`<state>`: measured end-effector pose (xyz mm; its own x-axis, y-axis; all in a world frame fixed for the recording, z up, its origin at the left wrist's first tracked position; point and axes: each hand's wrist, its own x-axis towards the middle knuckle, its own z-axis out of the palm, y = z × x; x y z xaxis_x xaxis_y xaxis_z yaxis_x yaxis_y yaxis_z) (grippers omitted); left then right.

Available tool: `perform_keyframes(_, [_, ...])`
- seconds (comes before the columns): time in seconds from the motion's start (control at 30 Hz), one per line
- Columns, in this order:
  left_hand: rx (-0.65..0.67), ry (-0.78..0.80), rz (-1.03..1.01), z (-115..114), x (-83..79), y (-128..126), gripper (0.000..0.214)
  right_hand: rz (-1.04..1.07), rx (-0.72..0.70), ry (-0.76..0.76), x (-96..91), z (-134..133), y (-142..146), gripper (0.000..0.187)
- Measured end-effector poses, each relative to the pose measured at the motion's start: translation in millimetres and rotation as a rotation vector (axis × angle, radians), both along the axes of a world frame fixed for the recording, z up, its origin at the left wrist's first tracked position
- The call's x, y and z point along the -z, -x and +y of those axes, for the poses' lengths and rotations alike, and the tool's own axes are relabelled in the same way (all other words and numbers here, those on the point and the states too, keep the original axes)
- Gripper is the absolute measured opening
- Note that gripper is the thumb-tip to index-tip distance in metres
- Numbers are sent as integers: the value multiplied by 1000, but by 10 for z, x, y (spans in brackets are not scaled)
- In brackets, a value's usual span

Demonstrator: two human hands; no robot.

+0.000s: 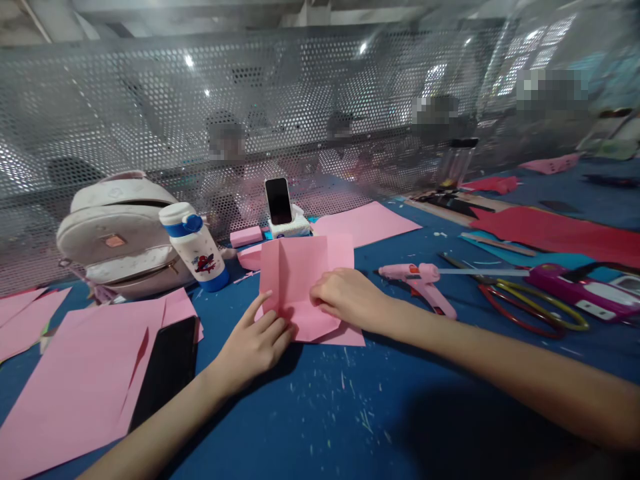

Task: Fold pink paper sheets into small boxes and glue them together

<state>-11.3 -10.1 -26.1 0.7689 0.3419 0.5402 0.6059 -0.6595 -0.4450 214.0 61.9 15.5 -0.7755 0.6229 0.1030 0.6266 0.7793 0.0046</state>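
Note:
A folded sheet of pink paper point(304, 263) is in front of me, with creased flaps along its left side and near edge. My left hand point(261, 341) is closed at its near left corner, index finger extended along the left flap and the other fingers curled on the paper. From the right, my right hand point(350, 297) bends its fingers onto the inner face of the sheet, closed on the fold there. Both thumbs are largely hidden. Beneath the folded piece, another pink corner sticks out. Right of it lies a pink glue gun point(423, 283) with a glue stick in its back.
Scissors point(530, 303) and a purple power strip point(585, 293) lie at right, near red sheets point(565, 230). At left are pink sheets point(95, 373), a black phone point(167, 367), a bottle point(197, 250) and a backpack point(120, 233). A perforated metal screen point(300, 100) stands behind.

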Motion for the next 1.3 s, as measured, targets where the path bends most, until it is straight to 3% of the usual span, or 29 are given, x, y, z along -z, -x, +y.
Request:
perform_keyframes(0.3, [28, -10, 20, -3, 8, -2, 24, -25, -21, -47, -5, -45, 27, 19])
perform_keyframes(0.73, [36, 29, -9, 4, 32, -2, 23, -83, -15, -137, 91, -37, 77, 16])
perform_keyframes(0.93, [17, 188, -47, 29, 79, 36, 26, 0, -68, -131, -30, -188, 105, 8])
perform_keyframes(1.1, [20, 295, -127, 29, 87, 45, 24, 22, -153, 5, -38, -301, 117, 30])
perform_keyframes(1.23, [-45, 389, -131, -35, 26, -13, 27, -100, -98, 53, 1, -283, 105, 7])
perform_keyframes(1.3, [-69, 453, -140, -64, -5, -40, 25, -117, -77, 79, 18, -266, 101, 7])
